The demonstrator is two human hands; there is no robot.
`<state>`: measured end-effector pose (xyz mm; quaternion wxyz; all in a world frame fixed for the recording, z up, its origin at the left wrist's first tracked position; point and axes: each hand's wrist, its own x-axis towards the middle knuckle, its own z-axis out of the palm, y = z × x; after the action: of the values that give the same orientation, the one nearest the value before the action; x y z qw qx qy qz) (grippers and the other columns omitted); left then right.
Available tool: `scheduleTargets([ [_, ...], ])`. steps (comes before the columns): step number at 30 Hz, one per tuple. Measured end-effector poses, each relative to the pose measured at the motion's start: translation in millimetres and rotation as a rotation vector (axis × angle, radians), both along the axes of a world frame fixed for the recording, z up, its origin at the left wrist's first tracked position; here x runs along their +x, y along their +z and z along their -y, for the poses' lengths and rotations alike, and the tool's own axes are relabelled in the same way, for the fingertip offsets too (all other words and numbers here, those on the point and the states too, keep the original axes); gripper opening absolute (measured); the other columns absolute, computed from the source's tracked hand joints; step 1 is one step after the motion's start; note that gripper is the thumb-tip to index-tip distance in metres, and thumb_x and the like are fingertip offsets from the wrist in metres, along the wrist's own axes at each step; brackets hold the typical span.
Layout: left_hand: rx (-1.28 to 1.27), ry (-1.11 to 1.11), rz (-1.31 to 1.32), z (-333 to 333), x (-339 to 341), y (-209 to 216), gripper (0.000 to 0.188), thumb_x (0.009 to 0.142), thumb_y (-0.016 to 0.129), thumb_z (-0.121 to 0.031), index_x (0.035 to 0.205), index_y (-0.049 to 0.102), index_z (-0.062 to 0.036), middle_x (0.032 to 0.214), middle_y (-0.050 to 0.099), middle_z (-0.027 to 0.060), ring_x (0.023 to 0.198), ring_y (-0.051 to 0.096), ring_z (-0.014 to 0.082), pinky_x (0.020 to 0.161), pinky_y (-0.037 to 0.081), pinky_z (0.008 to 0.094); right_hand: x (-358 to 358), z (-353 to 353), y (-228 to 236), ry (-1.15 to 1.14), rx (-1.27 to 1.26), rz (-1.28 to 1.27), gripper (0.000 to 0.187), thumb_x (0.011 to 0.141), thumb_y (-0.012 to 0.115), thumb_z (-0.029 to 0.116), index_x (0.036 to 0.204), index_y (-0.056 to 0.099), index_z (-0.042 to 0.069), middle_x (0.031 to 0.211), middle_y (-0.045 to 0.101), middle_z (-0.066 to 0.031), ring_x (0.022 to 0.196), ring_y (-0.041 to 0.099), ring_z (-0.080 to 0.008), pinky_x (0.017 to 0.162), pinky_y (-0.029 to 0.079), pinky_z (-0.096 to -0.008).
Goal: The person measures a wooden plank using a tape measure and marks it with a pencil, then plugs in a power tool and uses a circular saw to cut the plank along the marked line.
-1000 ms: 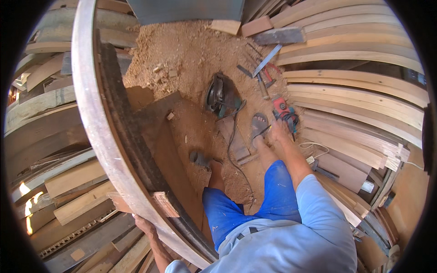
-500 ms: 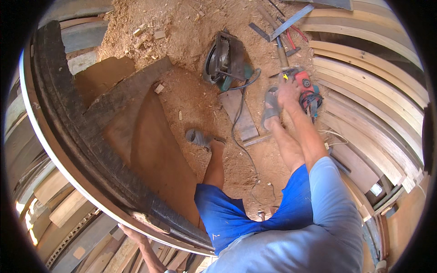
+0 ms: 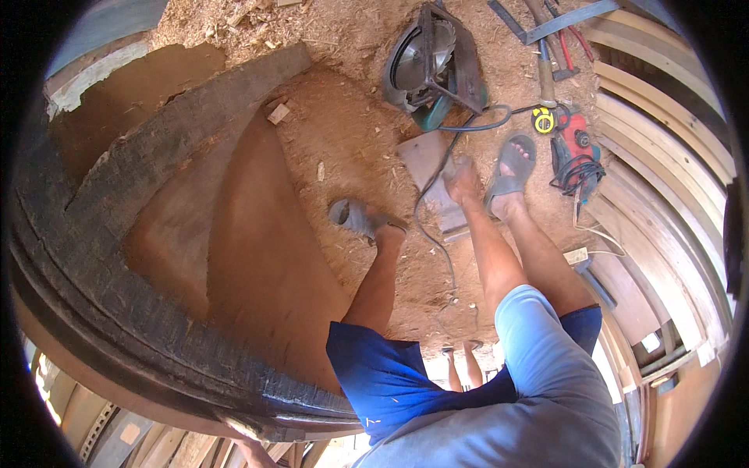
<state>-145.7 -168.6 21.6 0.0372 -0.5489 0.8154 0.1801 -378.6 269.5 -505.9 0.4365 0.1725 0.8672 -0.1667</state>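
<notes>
The right hand (image 3: 462, 178) reaches down, fingers curled at the black cord (image 3: 434, 187) over a flat wood piece (image 3: 427, 160) on the sawdust floor (image 3: 351, 140); whether they grip is unclear. Circular saw (image 3: 431, 66), tape measure (image 3: 543, 119) and red power tool (image 3: 576, 148) lie near; the left hand (image 3: 248, 447) holds the big curved beam (image 3: 117, 312).

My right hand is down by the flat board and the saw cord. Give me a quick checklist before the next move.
1. Right hand grip: it is at the edge of the flat board, but whether it holds board or cord is unclear. Cannot tell.
2. Black cord: it runs over the board beside the hand and could snag. Not ok.
3. Circular saw: it lies on the sawdust, apart from the hand. Ok.
4. Right sandal: it is close beside the hand and board. Not ok.
5. Red power tool: it lies by that foot with its cord bunched on it. Not ok.
6. Left hand: it is at the picture's lower edge under the curved timber. Cannot tell.
</notes>
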Motion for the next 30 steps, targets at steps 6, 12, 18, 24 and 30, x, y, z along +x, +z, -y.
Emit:
scheduleTargets([
  [6,-0.023,0.044,0.024,-4,-8,-14,0.047,0.099,0.049,-0.030,0.134,0.039,0.0000,0.131,0.044,0.0115,0.118,0.044,0.0231,0.101,0.036,0.0396,42,20,4,0.217,0.013,0.127,0.059,0.082,0.072,0.031,0.129,0.051,0.002,0.113,0.064,-0.0230,0.108,0.061,-0.0416,0.096,0.046,-0.0479],
  [12,0.019,0.036,0.031,11,-25,-30,0.039,0.100,0.043,-0.029,0.125,0.044,0.0009,0.121,0.049,0.0110,0.109,0.047,0.0218,0.095,0.039,0.0383,64,17,10,0.203,-0.058,0.315,0.042,0.086,0.064,0.018,0.124,0.056,0.001,0.113,0.064,-0.0250,0.110,0.060,-0.0405,0.094,0.047,-0.0487],
  [18,0.016,0.065,0.011,8,-27,-8,0.036,0.102,0.037,-0.028,0.116,0.050,0.0018,0.110,0.054,0.0105,0.101,0.050,0.0204,0.088,0.042,0.0370,113,1,94,0.053,-0.197,0.469,0.035,0.093,0.055,0.020,0.122,0.058,0.000,0.107,0.067,-0.0237,0.102,0.064,-0.0372,0.087,0.050,-0.0469],
  [24,0.061,0.116,-0.047,-11,-36,-5,0.039,0.104,0.032,-0.027,0.108,0.055,0.0026,0.099,0.059,0.0099,0.092,0.053,0.0191,0.082,0.045,0.0358,197,-44,158,-0.471,-0.363,0.529,0.041,0.098,0.050,0.034,0.127,0.055,0.005,0.103,0.067,-0.0210,0.094,0.066,-0.0361,0.080,0.052,-0.0462],
  [30,-0.032,0.060,-0.022,-24,-64,-8,0.056,0.102,0.032,-0.034,0.074,0.056,0.0082,0.061,0.057,0.0192,0.059,0.055,0.0248,0.058,0.042,0.0424,124,-24,176,-0.946,-0.404,0.810,0.048,0.100,0.042,0.053,0.124,0.055,0.014,0.090,0.063,-0.0105,0.068,0.059,-0.0251,0.068,0.053,-0.0419],
])
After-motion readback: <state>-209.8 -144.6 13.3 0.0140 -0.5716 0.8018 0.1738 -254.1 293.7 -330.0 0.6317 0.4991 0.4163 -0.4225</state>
